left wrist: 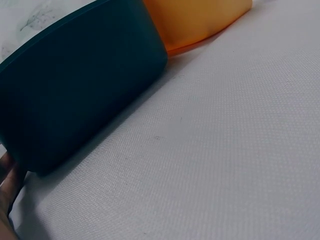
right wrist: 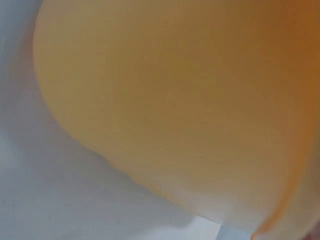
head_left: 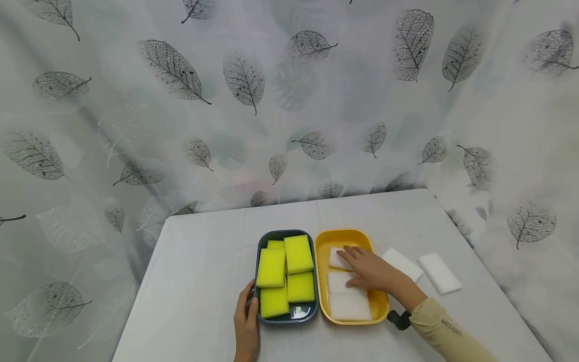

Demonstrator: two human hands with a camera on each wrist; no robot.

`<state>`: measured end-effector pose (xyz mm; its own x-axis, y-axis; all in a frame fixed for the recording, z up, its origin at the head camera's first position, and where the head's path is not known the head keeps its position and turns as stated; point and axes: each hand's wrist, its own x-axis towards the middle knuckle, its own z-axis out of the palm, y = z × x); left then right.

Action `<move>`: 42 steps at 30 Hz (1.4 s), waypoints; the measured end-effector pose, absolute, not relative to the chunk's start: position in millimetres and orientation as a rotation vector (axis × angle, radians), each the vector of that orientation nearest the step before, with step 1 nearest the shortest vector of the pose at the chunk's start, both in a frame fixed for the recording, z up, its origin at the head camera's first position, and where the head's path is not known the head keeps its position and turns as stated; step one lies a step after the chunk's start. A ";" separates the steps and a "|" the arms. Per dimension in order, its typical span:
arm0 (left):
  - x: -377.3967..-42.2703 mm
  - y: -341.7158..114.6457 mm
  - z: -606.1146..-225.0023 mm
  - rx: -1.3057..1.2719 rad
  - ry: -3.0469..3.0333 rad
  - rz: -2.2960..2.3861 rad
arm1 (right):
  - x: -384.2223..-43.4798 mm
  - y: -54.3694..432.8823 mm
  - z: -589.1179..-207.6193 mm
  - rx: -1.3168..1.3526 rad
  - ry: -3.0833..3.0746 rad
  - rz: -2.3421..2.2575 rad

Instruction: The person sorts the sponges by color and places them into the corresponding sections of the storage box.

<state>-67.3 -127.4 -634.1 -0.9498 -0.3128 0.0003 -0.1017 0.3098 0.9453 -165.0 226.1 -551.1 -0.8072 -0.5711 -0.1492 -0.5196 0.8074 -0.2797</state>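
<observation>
In the head view a dark teal bin point(head_left: 298, 313) holds several yellow sponges point(head_left: 271, 268). My left hand point(head_left: 247, 322) rests against this bin's left wall, fingers along the outside; the left wrist view catches only its fingers point(left wrist: 11, 182) beside the teal wall. To the right, a yellow bin point(head_left: 322, 251) contains white sponges point(head_left: 349, 305). My right hand point(head_left: 372, 270) reaches into it over the right wall, fingers spread across a white sponge point(head_left: 335, 258) at the back, thumb apart over the stack in front. Its palm side is hidden.
Two more white sponges lie on the white table right of the yellow bin: one point(head_left: 401, 263) partly behind the right forearm, another point(head_left: 439, 273) farther right. A leaf-patterned curtain point(head_left: 289, 100) hangs behind the table point(head_left: 199, 281). The two bins stand side by side.
</observation>
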 end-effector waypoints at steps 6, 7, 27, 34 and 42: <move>-67.7 -127.6 -634.3 0.376 -2.383 -1.708 | -166.5 224.9 -555.9 -0.837 2.790 -0.348; -67.8 -127.5 -634.3 0.379 -2.388 -1.705 | -166.7 225.2 -557.3 -0.834 2.795 -0.353; -69.1 -126.8 -634.2 0.405 -2.435 -1.663 | -168.2 226.4 -560.8 -0.874 2.965 -0.315; -68.9 -127.2 -633.2 0.408 -2.434 -1.664 | -169.4 230.6 -559.6 -0.929 3.055 -0.431; -68.3 -126.8 -633.1 0.431 -2.442 -1.663 | -169.1 233.3 -558.0 -0.980 3.065 -0.567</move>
